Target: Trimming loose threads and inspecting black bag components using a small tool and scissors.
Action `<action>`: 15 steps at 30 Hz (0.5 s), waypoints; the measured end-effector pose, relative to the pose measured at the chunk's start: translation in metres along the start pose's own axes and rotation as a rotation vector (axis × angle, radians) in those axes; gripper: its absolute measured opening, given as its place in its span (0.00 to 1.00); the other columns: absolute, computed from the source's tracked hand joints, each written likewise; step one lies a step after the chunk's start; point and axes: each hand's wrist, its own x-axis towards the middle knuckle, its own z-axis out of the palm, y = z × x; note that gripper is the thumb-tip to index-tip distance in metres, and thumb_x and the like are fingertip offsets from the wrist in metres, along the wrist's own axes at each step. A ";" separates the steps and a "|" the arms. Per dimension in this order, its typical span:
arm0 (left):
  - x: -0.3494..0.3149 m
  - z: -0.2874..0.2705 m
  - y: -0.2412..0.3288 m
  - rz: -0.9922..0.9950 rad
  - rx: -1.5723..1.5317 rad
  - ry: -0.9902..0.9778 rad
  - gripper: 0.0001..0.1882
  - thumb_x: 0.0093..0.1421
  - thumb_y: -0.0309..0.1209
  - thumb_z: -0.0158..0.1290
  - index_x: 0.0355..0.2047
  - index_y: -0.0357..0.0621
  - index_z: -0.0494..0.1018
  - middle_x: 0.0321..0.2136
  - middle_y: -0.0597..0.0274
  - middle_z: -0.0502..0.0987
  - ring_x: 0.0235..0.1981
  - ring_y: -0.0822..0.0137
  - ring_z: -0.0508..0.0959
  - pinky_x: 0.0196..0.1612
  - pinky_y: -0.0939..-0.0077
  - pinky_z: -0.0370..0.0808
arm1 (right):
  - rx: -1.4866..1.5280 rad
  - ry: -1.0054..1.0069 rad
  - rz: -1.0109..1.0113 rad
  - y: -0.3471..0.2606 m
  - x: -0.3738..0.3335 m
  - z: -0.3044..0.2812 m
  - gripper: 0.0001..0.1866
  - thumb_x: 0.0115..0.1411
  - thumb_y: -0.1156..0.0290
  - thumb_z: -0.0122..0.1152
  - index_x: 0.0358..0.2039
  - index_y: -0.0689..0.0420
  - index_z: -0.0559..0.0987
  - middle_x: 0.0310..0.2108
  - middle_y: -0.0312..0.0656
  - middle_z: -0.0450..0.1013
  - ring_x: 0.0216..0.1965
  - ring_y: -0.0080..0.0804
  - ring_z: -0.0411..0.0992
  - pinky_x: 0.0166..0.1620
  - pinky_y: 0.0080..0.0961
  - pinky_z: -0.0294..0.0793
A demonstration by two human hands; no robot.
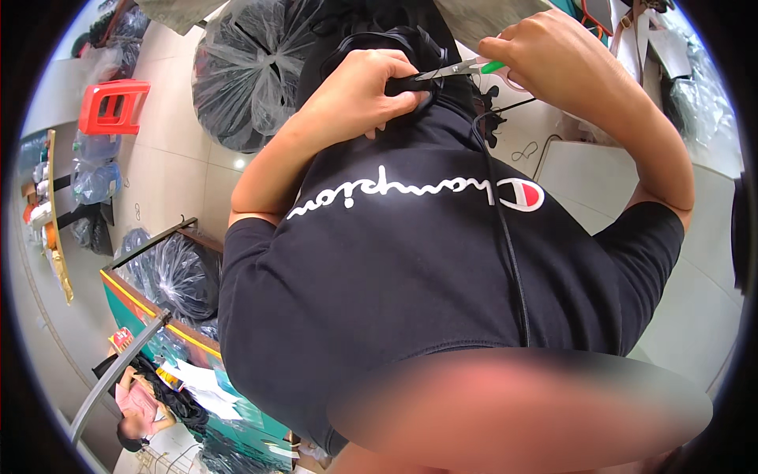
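My left hand (367,91) is closed, thumb and fingers pinching a bunched black cloth piece (404,85) over my lap. In my right hand (541,55) is a pair of scissors (458,69) with metal blades and a green part at the handle. The blades point left and their tips lie against the black piece beside my left thumb. Whether they are parted is too small to tell. More dark cloth (379,43) with loops of strap or cord lies beyond my left hand. My fingers hide part of the held piece.
Clear plastic bags of dark goods (249,79) stand on the floor at far left, near a red stool (114,107). At lower left, a person (140,403) sits by a green table (122,304). A thin black cord (505,229) hangs down my shirt.
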 end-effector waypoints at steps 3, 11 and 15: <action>0.000 0.000 0.000 0.005 0.023 -0.006 0.13 0.57 0.27 0.58 0.35 0.26 0.76 0.27 0.60 0.73 0.14 0.73 0.74 0.15 0.80 0.72 | -0.010 0.044 0.012 0.002 0.000 0.014 0.06 0.53 0.72 0.58 0.29 0.61 0.74 0.19 0.44 0.73 0.24 0.43 0.76 0.27 0.35 0.73; 0.003 -0.002 -0.001 -0.024 0.030 -0.004 0.14 0.57 0.28 0.59 0.36 0.26 0.75 0.26 0.58 0.74 0.14 0.73 0.76 0.16 0.80 0.73 | -0.001 0.404 -0.029 0.001 0.006 0.039 0.10 0.47 0.73 0.66 0.31 0.59 0.78 0.25 0.43 0.76 0.29 0.42 0.76 0.32 0.35 0.72; 0.004 0.000 -0.002 -0.016 0.027 0.006 0.13 0.57 0.29 0.59 0.36 0.27 0.76 0.23 0.59 0.74 0.14 0.73 0.76 0.15 0.80 0.73 | 0.031 0.357 -0.006 0.000 0.009 0.039 0.11 0.47 0.72 0.66 0.32 0.59 0.78 0.25 0.43 0.76 0.30 0.43 0.75 0.33 0.36 0.72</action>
